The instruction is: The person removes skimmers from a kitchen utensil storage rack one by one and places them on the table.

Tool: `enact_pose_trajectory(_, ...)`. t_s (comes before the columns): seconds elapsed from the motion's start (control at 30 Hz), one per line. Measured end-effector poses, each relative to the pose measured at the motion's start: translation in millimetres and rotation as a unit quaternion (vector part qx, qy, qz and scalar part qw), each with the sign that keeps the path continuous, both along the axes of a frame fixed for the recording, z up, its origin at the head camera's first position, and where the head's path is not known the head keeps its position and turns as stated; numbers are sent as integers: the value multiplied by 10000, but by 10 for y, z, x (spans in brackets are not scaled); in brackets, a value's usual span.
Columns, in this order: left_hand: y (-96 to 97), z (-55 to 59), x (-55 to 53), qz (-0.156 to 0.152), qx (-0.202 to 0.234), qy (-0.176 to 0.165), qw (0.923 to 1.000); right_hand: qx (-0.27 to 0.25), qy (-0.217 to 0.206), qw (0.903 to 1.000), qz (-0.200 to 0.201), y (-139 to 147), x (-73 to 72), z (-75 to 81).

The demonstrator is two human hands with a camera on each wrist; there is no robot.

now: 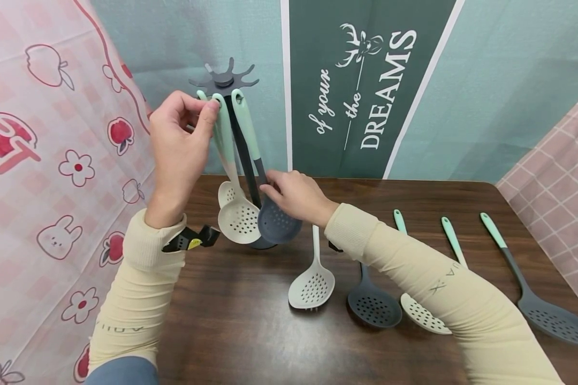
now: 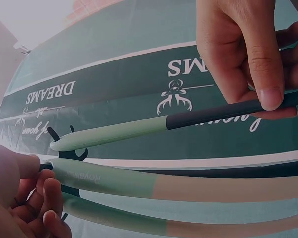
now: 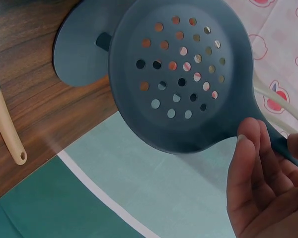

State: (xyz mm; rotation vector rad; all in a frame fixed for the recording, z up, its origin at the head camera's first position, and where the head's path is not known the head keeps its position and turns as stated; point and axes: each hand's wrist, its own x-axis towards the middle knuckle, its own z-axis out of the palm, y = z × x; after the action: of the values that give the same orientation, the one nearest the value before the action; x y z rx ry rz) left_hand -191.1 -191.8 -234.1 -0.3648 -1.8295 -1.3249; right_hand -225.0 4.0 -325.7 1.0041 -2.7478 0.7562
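A dark utensil rack (image 1: pixel 223 80) with curved hooks stands at the back of the table, its round base (image 3: pixel 77 54) clearest in the right wrist view. At one hook, my left hand (image 1: pixel 180 136) pinches the mint handle end of a white skimmer (image 1: pixel 239 220). Another white perforated utensil (image 1: pixel 226 193) hangs behind it, partly hidden. My right hand (image 1: pixel 298 195) grips a dark grey skimmer (image 1: pixel 279 222) by its neck, thumb along the shaft. The grey skimmer's mint handle (image 2: pixel 109 133) slants up with its end close to the rack's hooks.
On the wooden table (image 1: pixel 231 331) lie a white slotted ladle (image 1: pixel 312 286), a grey skimmer (image 1: pixel 374 309), a white slotted turner (image 1: pixel 424 315) partly under my right forearm, and a grey slotted turner (image 1: pixel 556 321). A pink printed curtain (image 1: pixel 72 224) borders the left side.
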Motion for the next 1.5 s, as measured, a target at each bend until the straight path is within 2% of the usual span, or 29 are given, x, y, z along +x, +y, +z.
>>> enact_pose_trajectory(0.47, 5, -5, 0, 15, -83, -53, 10000, 309, 71, 9993, 184, 24, 6, 11)
enact_pose_trajectory(0.67, 2, 2, 6, 60, -114, -92, 9999, 346, 173, 9992, 132, 24, 12, 34)
enact_pose_trajectory(0.9, 0, 2, 6, 69, -132, 21, 9999, 428, 288, 9986, 142, 24, 17, 77)
enact_pose_trajectory(1.5, 9, 11, -2, 42, -47, 6, 10000, 199, -111, 9997, -131, 124, 28, 150)
